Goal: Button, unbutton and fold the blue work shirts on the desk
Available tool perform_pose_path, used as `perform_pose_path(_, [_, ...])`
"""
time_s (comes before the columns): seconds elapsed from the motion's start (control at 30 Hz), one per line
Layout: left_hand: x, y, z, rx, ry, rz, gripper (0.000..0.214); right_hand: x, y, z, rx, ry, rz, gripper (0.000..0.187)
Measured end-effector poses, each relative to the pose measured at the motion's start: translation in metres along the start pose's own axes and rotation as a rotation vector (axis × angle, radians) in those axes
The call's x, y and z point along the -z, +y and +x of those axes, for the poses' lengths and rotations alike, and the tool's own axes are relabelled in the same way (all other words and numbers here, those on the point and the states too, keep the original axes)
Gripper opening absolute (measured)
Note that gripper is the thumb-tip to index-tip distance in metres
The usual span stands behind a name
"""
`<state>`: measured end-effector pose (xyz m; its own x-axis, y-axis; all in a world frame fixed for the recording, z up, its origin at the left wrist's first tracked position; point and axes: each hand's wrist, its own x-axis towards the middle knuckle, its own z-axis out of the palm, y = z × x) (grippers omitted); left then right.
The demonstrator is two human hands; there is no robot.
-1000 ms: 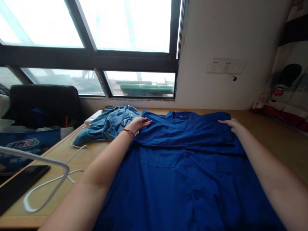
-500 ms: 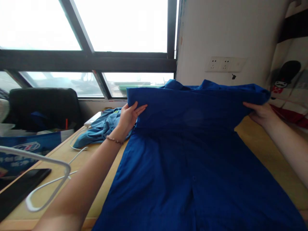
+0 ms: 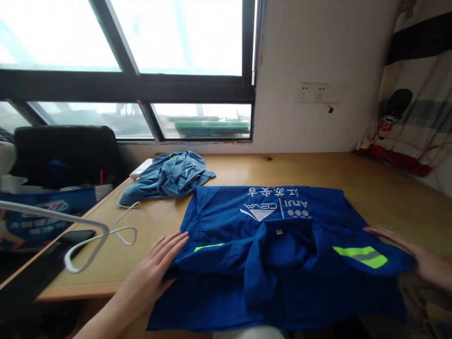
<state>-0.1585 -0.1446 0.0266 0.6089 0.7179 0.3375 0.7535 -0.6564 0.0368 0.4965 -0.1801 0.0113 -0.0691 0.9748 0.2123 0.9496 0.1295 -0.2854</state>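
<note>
A dark blue work jacket [image 3: 226, 292] lies folded over on the table, its front part hanging toward me past the near edge. Its collar [image 3: 261, 263] faces me, and white lettering and a logo show upside down on the back panel. Yellow-green reflective strips mark both shoulders. Against the jacket's left side rests my left hand [image 3: 158, 261], fingers straight and close together, thumb lower down. On the opposite side my right hand [image 3: 406, 249] touches the edge with outstretched fingers; part of it is hidden by the cloth and slightly blurred.
A crumpled lighter blue garment [image 3: 173, 174] lies at the back left of the wooden table [image 3: 310, 167], beside a white cable [image 3: 122, 230]. A dark phone-like object [image 3: 79, 235] is near the left edge. A black chair [image 3: 65, 150] stands left; a curtain [image 3: 416, 103] hangs right.
The raised upper part of the jacket has come down and toward me, so the collar and the lettered back now show. Both hands have moved lower and nearer, and their pinching grip has loosened.
</note>
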Motion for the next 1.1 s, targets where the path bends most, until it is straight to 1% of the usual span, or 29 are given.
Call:
perform_pose_path(0.03, [0.003, 0.006, 0.003, -0.06, 0.02, 0.077, 0.06, 0.004, -0.004, -0.007, 0.033, 0.009, 0.021, 0.074])
perform_pose_path(0.07, [0.006, 0.013, 0.007, -0.117, 0.033, 0.137, 0.057, 0.007, -0.011, -0.013, 0.078, 0.024, 0.025, 0.081])
perform_pose_path(0.1, [0.007, 0.019, 0.011, -0.153, 0.039, 0.185, 0.054, 0.008, -0.02, -0.019, 0.114, 0.074, -0.033, 0.084])
perform_pose_path(0.13, [0.008, 0.026, 0.014, -0.167, 0.044, 0.224, 0.051, 0.007, -0.031, -0.024, 0.168, 0.104, -0.111, 0.084])
perform_pose_path(0.17, [0.007, 0.033, 0.017, -0.165, 0.047, 0.255, 0.05, 0.004, -0.043, -0.027, 0.234, 0.105, -0.188, 0.083])
perform_pose_path(0.23, [0.004, 0.047, 0.024, -0.146, 0.047, 0.289, 0.047, -0.005, -0.068, -0.029, 0.344, 0.062, -0.314, 0.079])
perform_pose_path(0.33, [-0.004, 0.062, 0.035, -0.129, 0.023, 0.293, 0.044, -0.016, -0.098, -0.021, 0.425, 0.031, -0.413, 0.078])
perform_pose_path(0.43, [-0.008, 0.067, 0.052, -0.108, -0.058, 0.237, 0.036, -0.019, -0.12, -0.009, 0.469, 0.021, -0.422, 0.073])
perform_pose_path(0.5, [-0.005, 0.063, 0.066, -0.09, -0.144, 0.163, 0.025, -0.02, -0.133, -0.003, 0.485, 0.019, -0.409, 0.069])
perform_pose_path(0.57, [0.003, 0.052, 0.084, -0.035, -0.208, 0.083, 0.015, -0.023, -0.143, 0.001, 0.476, 0.03, -0.396, 0.068])
perform_pose_path(0.67, [0.017, 0.028, 0.114, 0.066, -0.228, -0.079, 0.012, -0.028, -0.151, 0.006, 0.403, 0.063, -0.38, 0.067])
perform_pose_path(0.7, [0.022, 0.019, 0.125, 0.058, -0.251, -0.159, 0.015, -0.029, -0.152, 0.008, 0.369, 0.075, -0.379, 0.067])
perform_pose_path(0.77, [0.03, 0.005, 0.146, -0.008, -0.339, -0.318, 0.023, -0.031, -0.155, 0.011, 0.316, 0.095, -0.381, 0.067])
perform_pose_path(0.83, [0.036, -0.005, 0.167, -0.06, -0.434, -0.432, 0.026, -0.03, -0.16, 0.012, 0.307, 0.099, -0.381, 0.07])
perform_pose_path(0.87, [0.039, -0.008, 0.175, -0.061, -0.465, -0.468, 0.027, -0.03, -0.164, 0.011, 0.317, 0.098, -0.377, 0.073])
perform_pose_path(0.93, [0.044, -0.012, 0.189, -0.028, -0.485, -0.505, 0.029, -0.029, -0.172, 0.01, 0.332, 0.11, -0.367, 0.079])
perform_pose_path(1.0, [0.048, -0.014, 0.196, -0.001, -0.478, -0.512, 0.03, -0.031, -0.177, 0.008, 0.306, 0.151, -0.365, 0.08])
perform_pose_path(1.07, [0.051, -0.014, 0.195, -0.005, -0.472, -0.517, 0.03, -0.034, -0.175, 0.007, 0.246, 0.194, -0.376, 0.078])
perform_pose_path(1.1, [0.052, -0.013, 0.191, 0.013, -0.419, -0.54, 0.028, -0.036, -0.17, 0.007, 0.21, 0.207, -0.387, 0.078])
